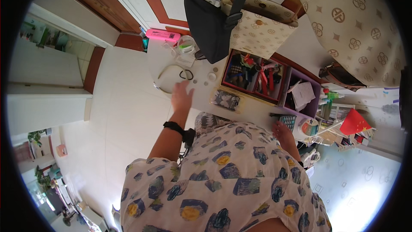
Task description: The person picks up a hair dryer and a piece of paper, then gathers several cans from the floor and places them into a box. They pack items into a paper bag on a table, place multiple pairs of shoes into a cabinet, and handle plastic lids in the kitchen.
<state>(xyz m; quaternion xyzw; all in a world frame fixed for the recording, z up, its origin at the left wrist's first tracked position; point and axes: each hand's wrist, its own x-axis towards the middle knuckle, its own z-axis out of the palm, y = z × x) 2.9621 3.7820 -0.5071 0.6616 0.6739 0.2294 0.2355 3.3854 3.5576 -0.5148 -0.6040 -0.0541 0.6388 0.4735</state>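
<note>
My left hand (182, 97) is over the left part of the white tabletop (199, 98), its fingers apart and nothing visible in it. Just beyond its fingertips lie a pale headband (159, 74) and a black hair tie (190, 75). Several small round pieces like coins (206, 83) lie to the right of these. At the table's near right edge, my right hand (283, 132) is against a calculator (287, 121); whether it grips it is unclear. Between the hands, a dark patterned pouch (226, 100) lies on a yellowish sheet.
A divided box (279, 101) of hair accessories adjoins a purple bin (302, 111) holding papers. Behind stand a black bag (206, 22) and a beige patterned handbag (260, 33). A pink case (163, 35) and a clear jar (186, 44) sit far left. A small red flag (353, 122) juts out at right.
</note>
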